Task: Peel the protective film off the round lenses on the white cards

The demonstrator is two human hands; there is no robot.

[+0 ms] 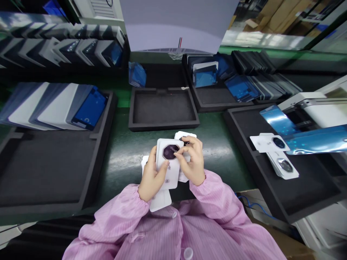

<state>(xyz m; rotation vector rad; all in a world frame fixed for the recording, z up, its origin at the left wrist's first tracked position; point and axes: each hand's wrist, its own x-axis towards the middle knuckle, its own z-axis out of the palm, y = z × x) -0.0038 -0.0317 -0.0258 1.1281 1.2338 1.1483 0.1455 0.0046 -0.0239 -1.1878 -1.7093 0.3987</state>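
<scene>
My left hand (pixel 153 175) grips a white phone back cover (pixel 172 173), thumb on its face and fingers along its left edge. An octagonal dark patch (pixel 168 153) sits near the cover's top. At the right edge of that patch, my right hand (pixel 193 160) pinches with thumb and forefinger; anything between the fingertips is too small to make out. Other white covers (pixel 161 200) lie beneath and around the held one, partly hidden by my hands. One more white cover (pixel 177 135) shows behind my right fingers.
A black tray (pixel 165 126) lies ahead. The left tray (pixel 93 173) holds a row of blue and white panels (pixel 56 104). On the right tray (pixel 271 184) rest white covers (pixel 282 162) with round camera areas and shiny blue film (pixel 320 141). More panels (pixel 241 88) stand behind.
</scene>
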